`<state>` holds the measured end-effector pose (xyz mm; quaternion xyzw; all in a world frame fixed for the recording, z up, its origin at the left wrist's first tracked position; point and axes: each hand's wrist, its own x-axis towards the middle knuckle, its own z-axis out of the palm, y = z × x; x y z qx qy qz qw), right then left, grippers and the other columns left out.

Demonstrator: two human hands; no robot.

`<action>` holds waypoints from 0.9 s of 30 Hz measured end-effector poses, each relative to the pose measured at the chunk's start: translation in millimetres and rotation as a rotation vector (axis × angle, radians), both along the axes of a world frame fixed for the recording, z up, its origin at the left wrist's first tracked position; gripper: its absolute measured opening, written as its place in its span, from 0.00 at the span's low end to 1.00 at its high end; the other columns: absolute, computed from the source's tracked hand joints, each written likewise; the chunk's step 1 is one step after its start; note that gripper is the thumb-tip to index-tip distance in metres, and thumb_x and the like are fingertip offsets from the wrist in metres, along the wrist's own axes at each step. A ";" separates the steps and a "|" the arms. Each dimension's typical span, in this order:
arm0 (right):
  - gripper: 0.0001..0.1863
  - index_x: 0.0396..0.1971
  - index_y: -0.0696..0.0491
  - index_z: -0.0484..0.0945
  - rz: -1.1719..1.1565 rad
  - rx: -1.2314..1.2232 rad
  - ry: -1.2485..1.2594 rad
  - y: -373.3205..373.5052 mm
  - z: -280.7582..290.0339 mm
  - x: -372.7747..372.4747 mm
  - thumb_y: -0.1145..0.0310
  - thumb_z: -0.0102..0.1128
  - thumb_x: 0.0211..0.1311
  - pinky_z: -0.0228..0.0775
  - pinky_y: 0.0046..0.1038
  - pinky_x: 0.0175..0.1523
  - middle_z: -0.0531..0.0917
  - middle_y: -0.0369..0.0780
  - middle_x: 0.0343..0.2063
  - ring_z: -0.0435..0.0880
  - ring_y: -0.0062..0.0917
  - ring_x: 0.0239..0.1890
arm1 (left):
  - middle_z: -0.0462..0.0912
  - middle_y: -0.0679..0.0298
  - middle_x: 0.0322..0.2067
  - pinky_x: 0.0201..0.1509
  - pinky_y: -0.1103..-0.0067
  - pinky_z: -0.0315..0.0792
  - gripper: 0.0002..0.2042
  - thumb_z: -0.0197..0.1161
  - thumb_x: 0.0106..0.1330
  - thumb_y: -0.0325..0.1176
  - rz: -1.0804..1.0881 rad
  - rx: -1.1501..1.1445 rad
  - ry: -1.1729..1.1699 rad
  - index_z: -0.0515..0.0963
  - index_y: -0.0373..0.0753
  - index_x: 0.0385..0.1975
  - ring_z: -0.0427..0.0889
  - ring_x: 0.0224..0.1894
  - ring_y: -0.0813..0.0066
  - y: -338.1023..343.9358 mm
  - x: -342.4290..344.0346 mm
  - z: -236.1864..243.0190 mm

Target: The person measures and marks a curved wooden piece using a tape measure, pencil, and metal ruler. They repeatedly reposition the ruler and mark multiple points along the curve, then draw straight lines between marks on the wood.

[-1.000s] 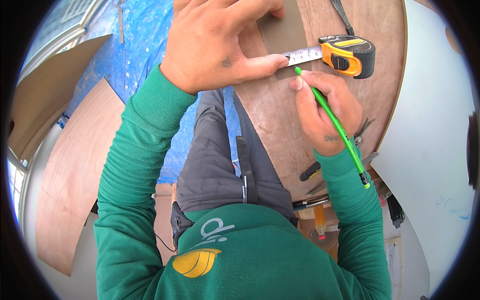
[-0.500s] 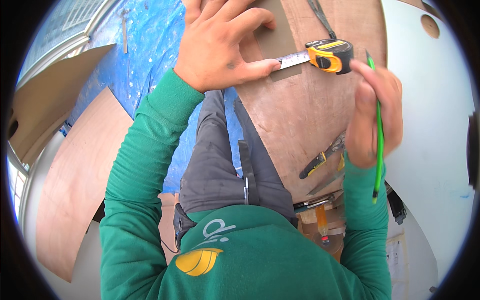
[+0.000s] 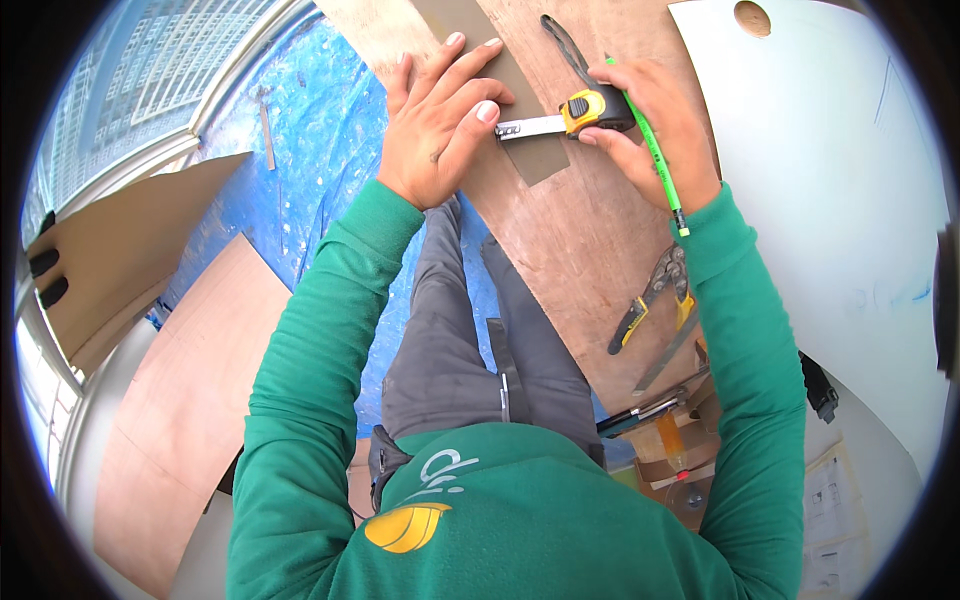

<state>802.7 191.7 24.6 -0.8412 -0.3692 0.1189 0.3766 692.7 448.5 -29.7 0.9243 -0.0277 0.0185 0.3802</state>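
My left hand [image 3: 435, 135] lies on a grey-brown strip [image 3: 532, 160] on the plywood board [image 3: 535, 250], fingers apart, thumb by the metal end of the extended tape blade [image 3: 530, 127]. My right hand [image 3: 660, 140] grips the black and yellow tape measure [image 3: 590, 108], a green pencil [image 3: 655, 150] also held along it, eraser end toward me. The tape's black strap [image 3: 565, 45] lies looped above it. Lower on the board rest yellow-handled snips [image 3: 645, 305] beside a metal blade [image 3: 665, 355].
Blue plastic sheeting [image 3: 300, 130] covers the floor at left, beside a window [image 3: 110, 80], a brown panel [image 3: 120, 250] and a curved plywood sheet [image 3: 190, 400]. A white panel [image 3: 820, 200] stands right. A bottle with orange liquid [image 3: 672, 440] is under the board's near end.
My right hand has moved from marking with the pencil, out to the right, then up onto the tape case. My left fingers have shifted slightly, and the whole view has moved.
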 end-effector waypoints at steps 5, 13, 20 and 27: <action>0.27 0.55 0.56 0.80 -0.111 0.002 0.118 -27.8 16.5 -24.4 0.72 0.80 0.55 0.76 0.35 0.59 0.81 0.45 0.48 0.83 0.42 0.52 | 0.72 0.65 0.77 0.86 0.48 0.29 0.22 0.44 0.81 0.51 -0.001 -0.017 0.014 0.83 0.50 0.58 0.56 0.85 0.57 0.4 1.5 2.4; 0.29 0.59 0.59 0.74 -0.854 0.292 0.859 -140.3 100.6 -179.5 0.66 0.80 0.65 0.74 0.29 0.65 0.82 0.38 0.51 0.82 0.24 0.57 | 0.67 0.62 0.80 0.86 0.48 0.31 0.21 0.54 0.78 0.50 -0.026 0.020 -0.002 0.82 0.49 0.62 0.52 0.85 0.50 5.2 -0.8 -2.5; 0.24 0.57 0.58 0.76 -1.396 -0.044 0.411 -237.7 120.7 -295.3 0.68 0.78 0.67 0.75 0.25 0.56 0.83 0.36 0.47 0.82 0.20 0.48 | 0.68 0.61 0.79 0.85 0.47 0.35 0.20 0.59 0.78 0.48 -0.111 0.219 -0.073 0.83 0.50 0.64 0.54 0.84 0.50 8.1 0.9 -14.0; 0.22 0.51 0.56 0.79 -1.562 -0.172 0.233 -265.2 98.8 -294.2 0.63 0.80 0.65 0.73 0.24 0.47 0.82 0.32 0.37 0.78 0.17 0.40 | 0.69 0.63 0.78 0.85 0.47 0.35 0.19 0.57 0.79 0.48 -0.081 0.336 -0.158 0.82 0.51 0.64 0.57 0.84 0.54 4.4 1.1 -28.3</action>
